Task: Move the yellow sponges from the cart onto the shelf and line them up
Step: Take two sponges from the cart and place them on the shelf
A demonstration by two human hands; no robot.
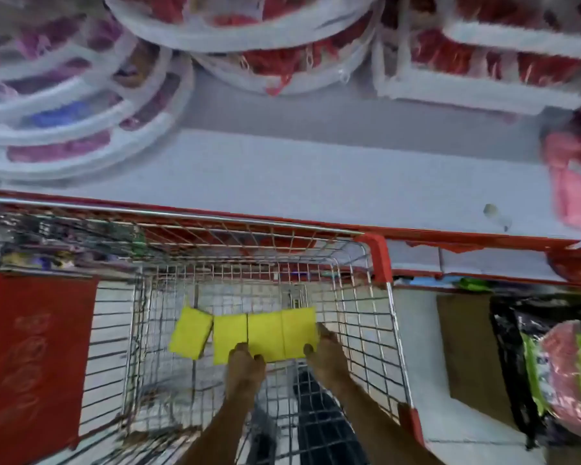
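Note:
Several yellow sponges lie inside the wire cart (pixel 396 330). One sponge (pixel 191 332) sits tilted at the left, and three more form a touching row (pixel 269 330) beside it. My left hand (pixel 245 367) grips the near edge of the row around its middle. At the right end of the row, my right hand (pixel 327 355) has its thumb on the near edge and its fingers along the right side. The pale shelf (pixel 316 176) with a red front edge runs just beyond the cart, and its middle stretch is bare.
Round white-rimmed packs (pixel 74 105) stand at the shelf's back left, red-filled packs (pixel 477 62) at the back right, and pink goods (pixel 574 176) at its right end. A red panel (pixel 31 357) hangs at the cart's left. A brown box (pixel 467 350) and wrapped goods (pixel 564 374) lie on the floor to the right.

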